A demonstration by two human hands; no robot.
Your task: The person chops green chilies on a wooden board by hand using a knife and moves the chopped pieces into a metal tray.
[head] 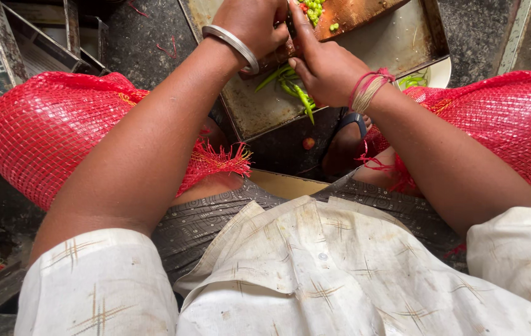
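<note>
Several green chillies [293,89] lying diagonally, right hand [323,62] pinning them, metal tray [396,37]

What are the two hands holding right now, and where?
Right hand grips a bunch of green chillies near their upper ends. Left hand is closed over something at the wooden board; what cannot be told.

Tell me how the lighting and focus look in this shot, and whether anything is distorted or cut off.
Head view: soft, even daylight, no hard shadows; a dull sheen on the worn metal tray; the sleeves at the bottom bulge from wide-angle stretch; the left hand and right hand over the long green chillies look sharp, but the top edge crops the wooden cutting board.
</note>
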